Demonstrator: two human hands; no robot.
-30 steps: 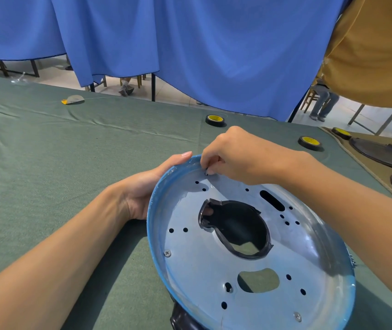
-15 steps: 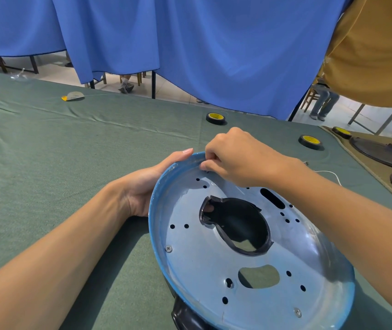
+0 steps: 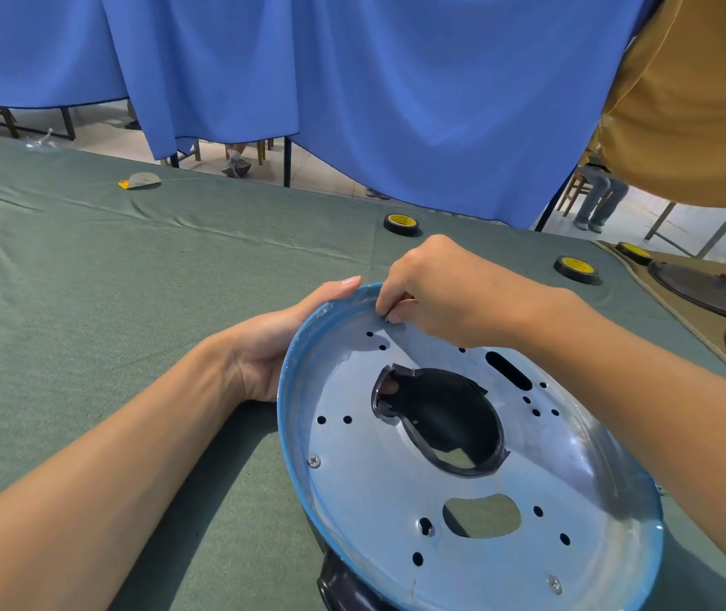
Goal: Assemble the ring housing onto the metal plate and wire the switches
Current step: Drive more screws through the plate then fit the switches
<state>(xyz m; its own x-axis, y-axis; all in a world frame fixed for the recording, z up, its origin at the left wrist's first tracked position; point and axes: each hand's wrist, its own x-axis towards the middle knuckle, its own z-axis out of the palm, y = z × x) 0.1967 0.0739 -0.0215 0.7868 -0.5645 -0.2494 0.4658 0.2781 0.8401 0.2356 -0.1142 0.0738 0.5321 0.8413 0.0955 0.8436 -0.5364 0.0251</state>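
A round metal plate (image 3: 396, 500) with a blue rim and many holes is held tilted above the green table. A black ring housing (image 3: 343, 584) sits under it and shows through the central opening (image 3: 440, 416). My left hand (image 3: 273, 341) grips the plate's far-left rim, with fingers underneath; one fingertip shows through the opening. My right hand (image 3: 445, 293) pinches a small dark part, likely a screw, at the plate's top edge near a hole. Two screws (image 3: 314, 460) sit in the plate.
Two black-and-yellow tape rolls (image 3: 401, 223) lie on the green cloth beyond the plate. Dark round parts (image 3: 705, 288) rest on a tan mat at the right. A blue curtain hangs behind. A person in a yellow shirt (image 3: 696, 103) stands at the upper right.
My right hand's fingertips shifted slightly along the plate's top edge while keeping their pinch. The plate and my left hand stayed nearly where they were.
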